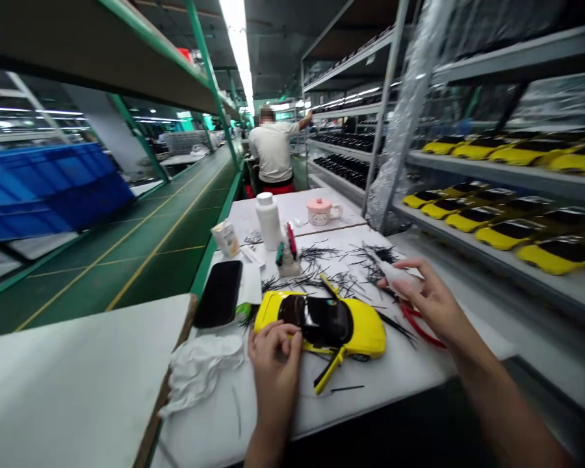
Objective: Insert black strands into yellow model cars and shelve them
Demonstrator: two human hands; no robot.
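A yellow toy car (361, 328) with a black cabin and an opened door lies on the white table (400, 374) in front of me. My left hand (274, 354) rests on its near side by the hood, fingers curled in a pinch; what they hold is hidden. My right hand (426, 296) hovers to the right of the car, fingers closed around a small white bottle (394, 273). Red-handled pliers (416, 325) lie under that hand. Several thin black strips (351, 260) are scattered behind the car.
A black phone (219, 292), a crumpled white cloth (199, 370), a white bottle (268, 221), a small carton (227, 237), a tool holder (288, 253) and a pink cup (320, 211) stand on the table. Racks on the right hold yellow cars (492, 231). A person (273, 153) stands ahead. Green conveyor (141, 240) runs left.
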